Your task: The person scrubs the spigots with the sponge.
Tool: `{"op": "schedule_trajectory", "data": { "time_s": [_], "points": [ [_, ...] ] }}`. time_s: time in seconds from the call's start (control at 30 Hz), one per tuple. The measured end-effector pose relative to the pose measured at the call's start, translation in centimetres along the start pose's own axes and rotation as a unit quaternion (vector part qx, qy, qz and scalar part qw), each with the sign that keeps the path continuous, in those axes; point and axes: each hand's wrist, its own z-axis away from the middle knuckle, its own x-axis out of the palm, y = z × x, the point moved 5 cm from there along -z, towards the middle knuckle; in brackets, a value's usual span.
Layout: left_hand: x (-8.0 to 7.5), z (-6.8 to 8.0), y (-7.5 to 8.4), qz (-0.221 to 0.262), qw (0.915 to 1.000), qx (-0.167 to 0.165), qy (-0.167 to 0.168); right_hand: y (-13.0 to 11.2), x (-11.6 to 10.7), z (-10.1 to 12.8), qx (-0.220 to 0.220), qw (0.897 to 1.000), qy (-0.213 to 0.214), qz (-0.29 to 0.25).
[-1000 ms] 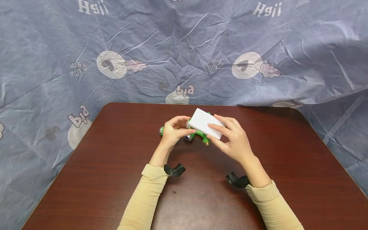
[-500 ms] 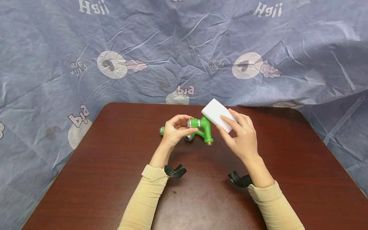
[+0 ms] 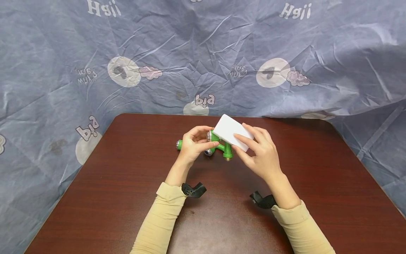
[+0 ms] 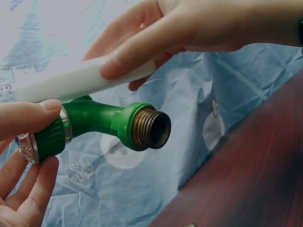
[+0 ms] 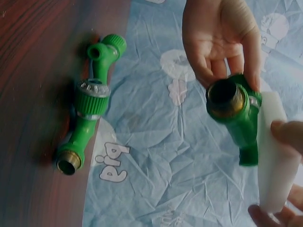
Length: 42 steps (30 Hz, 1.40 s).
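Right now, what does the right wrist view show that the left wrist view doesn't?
Only the right wrist view shows a second green plastic tap fitting lying on the dark brown wooden table, with its brass-threaded end and side knob.

Only the left wrist view shows a side-on look at the held fitting's ribbed collar with a silver ring, and the right hand from above.

Both show the held green plastic tap fitting with its brass-threaded mouth, the left hand gripping it, and the white rectangular sponge block laid against it.

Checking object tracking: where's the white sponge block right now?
In the head view the white rectangular sponge block sits mid-table, held in the right hand against the green plastic tap gripped by the left hand.
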Motion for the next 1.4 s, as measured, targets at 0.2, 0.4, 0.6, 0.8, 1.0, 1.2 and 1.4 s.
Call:
{"op": "schedule_trajectory", "data": {
  "time_s": [0.2, 0.4, 0.6, 0.8, 1.0, 1.2, 1.4],
  "points": [
    [-0.1, -0.1, -0.1, -0.002, 1.0000, -0.001, 0.009, 1.3, -1.0, 0.1, 0.073, 0.995, 0.055, 0.034],
    [-0.1, -0.1, -0.2, -0.010, 0.9999, -0.008, 0.008, 0.8, -0.6, 0.0, 0.033, 0.999, 0.036, 0.017],
    [-0.1, -0.1, -0.3, -0.034, 0.9992, -0.015, 0.013, 1.3, -0.7, 0.2, 0.066, 0.996, 0.032, 0.058],
    [-0.2, -0.1, -0.7, -0.042, 0.9987, -0.018, 0.023, 1.5, -0.9, 0.2, 0.081, 0.994, 0.053, 0.040],
    [-0.6, -0.2, -0.6, -0.024, 0.9988, -0.010, 0.042, 0.6, -0.1, 0.0, -0.003, 1.000, -0.015, -0.008],
    [-1.7, -0.3, -0.2, -0.008, 0.9950, 0.000, 0.100, 1.1, -0.6, 0.1, 0.015, 1.000, 0.001, 0.005],
    [-2.5, -0.4, -0.1, -0.001, 0.9909, 0.000, 0.135, 0.9, -0.3, 0.1, 0.003, 0.999, -0.034, -0.022]
  ]
}}
